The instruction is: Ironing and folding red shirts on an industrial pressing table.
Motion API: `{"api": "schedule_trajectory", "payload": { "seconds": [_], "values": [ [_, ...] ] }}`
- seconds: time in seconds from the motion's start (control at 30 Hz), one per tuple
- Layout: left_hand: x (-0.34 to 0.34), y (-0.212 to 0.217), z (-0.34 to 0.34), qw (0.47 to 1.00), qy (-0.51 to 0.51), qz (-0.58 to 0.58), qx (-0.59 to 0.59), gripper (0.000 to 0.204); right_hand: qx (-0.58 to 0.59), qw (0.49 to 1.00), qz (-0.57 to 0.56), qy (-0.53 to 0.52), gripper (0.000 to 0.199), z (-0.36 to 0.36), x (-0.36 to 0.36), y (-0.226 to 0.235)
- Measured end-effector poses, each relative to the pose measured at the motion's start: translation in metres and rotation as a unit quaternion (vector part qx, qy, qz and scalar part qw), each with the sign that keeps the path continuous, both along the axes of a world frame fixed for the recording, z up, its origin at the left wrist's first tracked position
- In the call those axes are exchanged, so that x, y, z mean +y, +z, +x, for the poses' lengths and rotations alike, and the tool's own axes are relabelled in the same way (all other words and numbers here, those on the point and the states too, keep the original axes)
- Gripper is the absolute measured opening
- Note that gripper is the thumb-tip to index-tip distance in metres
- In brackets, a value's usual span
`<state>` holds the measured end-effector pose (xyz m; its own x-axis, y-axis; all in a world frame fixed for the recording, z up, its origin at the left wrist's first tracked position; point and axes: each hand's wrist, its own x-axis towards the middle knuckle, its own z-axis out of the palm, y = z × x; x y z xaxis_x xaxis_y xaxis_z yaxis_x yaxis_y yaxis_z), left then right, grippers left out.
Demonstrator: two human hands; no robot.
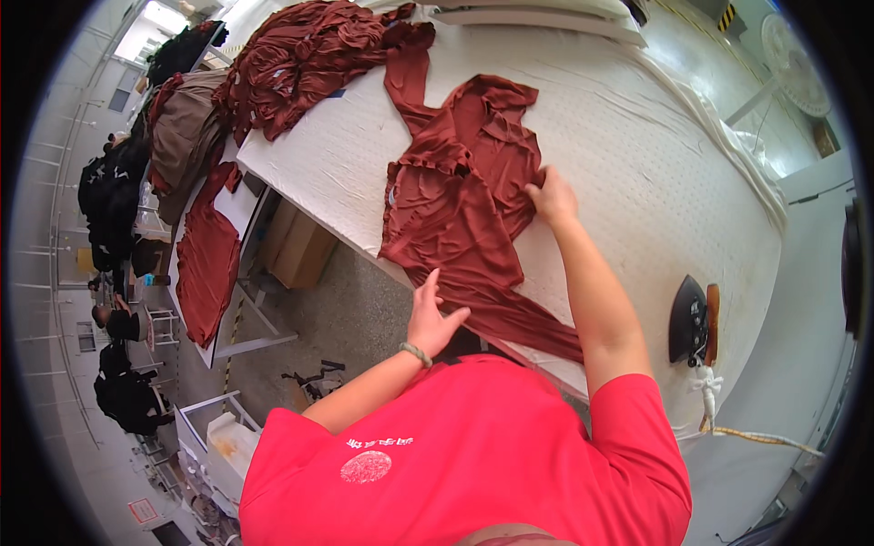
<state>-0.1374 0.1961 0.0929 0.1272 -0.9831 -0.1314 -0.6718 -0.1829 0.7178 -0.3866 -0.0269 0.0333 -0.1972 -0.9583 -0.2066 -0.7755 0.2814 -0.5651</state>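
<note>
A dark red long-sleeved blouse [455, 196] lies spread and wrinkled on the white padded table. One of its sleeves stretches toward the far side, and the other runs along the near edge in front of me. At the blouse's right edge, my right hand [553, 196] is closed, with its fingertips pinching the fabric. My left hand [437, 317] is at the near edge by the lower part of the blouse, its fingers spread and holding nothing.
On the right of the table stands an iron [689, 320] with a cord. A heap of dark red garments [305, 64] covers the far left corner. Another dark red garment [208, 259] lies on a narrow board at left, near a cardboard box [300, 246]. A fan [794, 64] stands far right.
</note>
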Motion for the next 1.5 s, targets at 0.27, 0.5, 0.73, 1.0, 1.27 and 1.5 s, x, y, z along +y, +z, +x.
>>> {"api": "schedule_trajectory", "payload": {
  "seconds": [0.27,0.5,0.73,1.0,1.27,1.5],
  "values": [
    [-0.074,-0.051,0.038,0.857,-0.487,-0.087,-0.145,0.026,-0.308,0.950,0.043,0.007,0.023,-0.017,-0.008,-0.024],
    [-0.223,0.101,0.012,0.847,-0.460,-0.231,0.133,0.014,-0.500,0.747,-0.381,-0.216,0.039,-0.329,0.072,0.148],
    [-0.444,0.211,0.083,0.848,-0.202,-0.482,-0.087,0.017,-0.224,0.873,-0.293,-0.319,0.018,0.013,0.195,0.227],
    [-0.411,0.028,0.112,0.919,-0.307,-0.242,0.048,0.039,-0.160,0.935,-0.163,0.272,0.016,0.136,0.174,0.352],
    [-0.273,-0.071,0.155,0.944,-0.287,-0.127,-0.101,0.050,-0.330,0.856,0.224,0.329,0.063,0.119,0.169,0.384],
    [-0.285,-0.081,0.166,0.962,-0.217,-0.037,-0.163,0.045,-0.484,0.843,0.027,0.231,0.025,0.101,0.174,0.335]
  ]
}}
